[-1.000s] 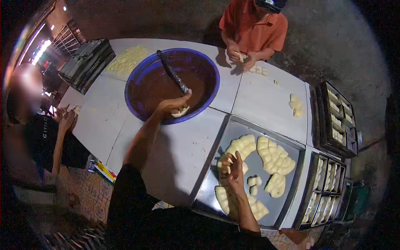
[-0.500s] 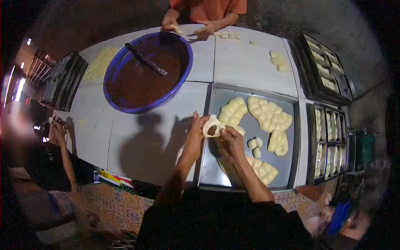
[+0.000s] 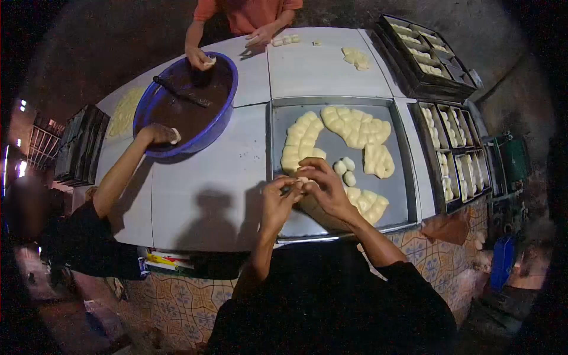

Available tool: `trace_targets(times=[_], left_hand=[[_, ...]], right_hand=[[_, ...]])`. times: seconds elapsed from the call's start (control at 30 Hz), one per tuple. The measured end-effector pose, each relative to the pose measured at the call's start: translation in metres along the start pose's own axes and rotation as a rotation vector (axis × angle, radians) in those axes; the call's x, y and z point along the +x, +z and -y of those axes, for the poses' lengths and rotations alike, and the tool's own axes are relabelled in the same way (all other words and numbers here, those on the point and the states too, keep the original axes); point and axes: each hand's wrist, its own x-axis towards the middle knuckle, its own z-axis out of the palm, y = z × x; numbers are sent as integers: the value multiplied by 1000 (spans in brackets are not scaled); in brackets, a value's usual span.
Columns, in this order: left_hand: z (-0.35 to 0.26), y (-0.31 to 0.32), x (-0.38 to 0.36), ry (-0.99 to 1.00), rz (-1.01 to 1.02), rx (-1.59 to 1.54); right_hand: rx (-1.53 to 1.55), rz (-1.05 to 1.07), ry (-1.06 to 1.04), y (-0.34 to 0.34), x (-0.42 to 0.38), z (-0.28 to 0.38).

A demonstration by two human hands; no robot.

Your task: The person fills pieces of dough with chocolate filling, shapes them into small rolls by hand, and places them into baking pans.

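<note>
Above the near left edge of a large metal tray (image 3: pixel 397 198), my left hand (image 3: pixel 277 204) pinches a small piece of dough (image 3: pixel 303 181). My right hand (image 3: pixel 326 188) is closed on the same piece, fingertips meeting those of the left. Fingers cover most of the dough, so its filling is hidden. Connected rows of pale dough balls (image 3: pixel 356 125) lie in the tray, with more dough (image 3: pixel 300 142) along its left side. A small group of loose dough balls (image 3: pixel 344 168) sits in the middle, just beyond my right hand.
A blue basin (image 3: pixel 234 80) of brown filling (image 3: pixel 198 127), with a dark stirring tool (image 3: pixel 183 94), stands left. Two co-workers' hands (image 3: pixel 158 135) (image 3: pixel 198 58) reach to it with dough. Dough-filled pans (image 3: pixel 452 151) line the right; dark pans (image 3: pixel 83 145) are stacked left.
The dough, open with brown filling showing before, is now gathered between my fingertips. Both co-workers' hands have moved to the basin. My view has shifted.
</note>
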Motion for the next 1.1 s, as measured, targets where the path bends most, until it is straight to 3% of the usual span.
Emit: trace_targets(times=[0.07, 0.13, 0.27, 0.3, 0.33, 0.37, 0.4, 0.43, 0.47, 0.5, 0.53, 0.57, 0.6, 0.67, 0.73, 0.77, 0.87, 0.9, 1.03, 1.1], left_hand=[[13, 3, -4, -42, -31, -70], [19, 12, -13, -124, -48, -225], [36, 26, -15, -132, 19, 167], [39, 23, -13, 14, 97, 286], [43, 26, -14, 84, 123, 176], [47, 30, -15, 153, 148, 66], [37, 35, -20, 217, 175, -46], [25, 37, -27, 116, 275, -168], [38, 35, -25, 192, 309, -168], [30, 37, -27, 336, 276, -153], [22, 39, -30, 475, 240, -137], [36, 26, -22, 603, 150, -16], [21, 31, -31, 487, 6, -201], [45, -7, -24, 429, -228, 508], [68, -28, -21, 324, -355, 642], [72, -33, -19, 278, -426, 703], [80, -40, -33, 254, -352, 819], [88, -41, -38, 336, -319, 861], [108, -35, -40, 347, -376, 966], [106, -34, -41, 321, -382, 967]], right_hand=[[-41, 86, 3, 2, -18, 5], [-19, 40, 131, -2, -35, -10], [-42, -92, 289, -5, -57, -21], [-62, -108, 269, -10, -56, -12], [-81, -122, 249, -13, -56, -7], [57, 10, 411, -17, -64, -27], [473, 104, 659, -24, -69, -31], [630, 212, 755, -34, -70, -17], [787, 323, 845, -44, -71, -3], [600, 319, 725, -49, -76, -8], [234, 180, 560, -53, -76, -9], [151, 57, 515, -61, -77, -26], [63, -61, 469, -72, -76, -50], [-85, -381, 409, -86, -67, -80], [-32, -387, 601, -96, -68, -97], [-57, -343, 607, -102, -79, -136], [-320, -453, 475, -106, -89, -152], [-417, -363, 476, -101, -82, -125], [-642, -63, 449, -100, -75, -122], [-726, -35, 454, -98, -73, -115]])
